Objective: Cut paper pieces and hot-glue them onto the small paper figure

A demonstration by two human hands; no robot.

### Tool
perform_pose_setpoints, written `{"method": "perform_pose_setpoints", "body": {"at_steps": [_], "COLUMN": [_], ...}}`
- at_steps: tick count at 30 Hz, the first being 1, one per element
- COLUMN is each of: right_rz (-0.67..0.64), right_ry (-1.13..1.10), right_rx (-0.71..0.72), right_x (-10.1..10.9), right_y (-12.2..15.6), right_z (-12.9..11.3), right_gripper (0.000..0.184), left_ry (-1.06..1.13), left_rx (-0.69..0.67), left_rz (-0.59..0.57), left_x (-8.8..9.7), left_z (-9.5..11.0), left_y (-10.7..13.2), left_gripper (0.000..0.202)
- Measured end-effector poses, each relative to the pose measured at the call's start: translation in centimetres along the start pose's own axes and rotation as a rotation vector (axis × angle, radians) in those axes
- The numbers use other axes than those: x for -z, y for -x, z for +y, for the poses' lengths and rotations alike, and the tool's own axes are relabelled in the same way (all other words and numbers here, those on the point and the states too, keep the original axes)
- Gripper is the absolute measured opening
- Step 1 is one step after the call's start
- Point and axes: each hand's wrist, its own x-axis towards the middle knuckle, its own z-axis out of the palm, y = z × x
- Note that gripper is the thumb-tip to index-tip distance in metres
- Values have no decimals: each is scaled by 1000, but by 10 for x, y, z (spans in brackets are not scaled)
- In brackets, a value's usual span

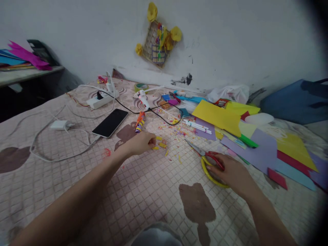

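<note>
My left hand [143,142] is over the middle of the cloth with its fingers curled together; whatever they pinch is hidden. Small yellow paper pieces [162,145] lie right beside its fingertips. My right hand [232,172] has its fingers through and around the handles of a pair of scissors [201,150], one loop red, the other yellow. The scissor blades point up and left, towards scattered paper bits [176,130]. Just beyond my left hand is a small purple-and-yellow striped roll [139,127] with an orange top.
A phone [110,123] on a charging cable and a power strip [102,99] lie to the left. Behind stands a white glue gun [142,99] with a black cord, near green tape [140,87]. White sticks [197,125] and coloured paper sheets [217,116] spread over the right side.
</note>
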Motion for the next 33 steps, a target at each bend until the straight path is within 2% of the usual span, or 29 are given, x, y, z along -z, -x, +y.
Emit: {"method": "perform_pose_setpoints", "body": {"at_steps": [3,6,10,13,16,19,22,28,33], "right_rz": [9,89,171,196,200,163,103,-301,-317], "right_ry": [21,37,-89,-258,-391,-472,-596,-1121,-1318], "right_rx": [-50,-84,-115,-113,-64,-34,19,25,-51], "right_x": [3,7,11,13,12,7,3,-4,-13], "right_y": [1,1,1,1,3,3,1,-14,-20], "right_z": [0,-1,-6,-15,-31,-49,-69,-117,-129], "right_gripper": [40,40,37,29,24,22,19,22,22], "left_ry": [12,14,48,200,454,673,796,861,808], "left_rx": [15,22,13,33,71,128,158,102,80], "left_rz": [-4,-11,-27,-53,-108,-152,-176,-216,-215], "left_x": [-1,-2,-1,0,-2,-9,-17,-26,-28], "left_z": [3,6,8,9,12,17,21,30,29], "left_y": [0,1,1,2,4,6,9,13,16], "left_gripper": [6,4,4,8,15,19,19,20,21]}}
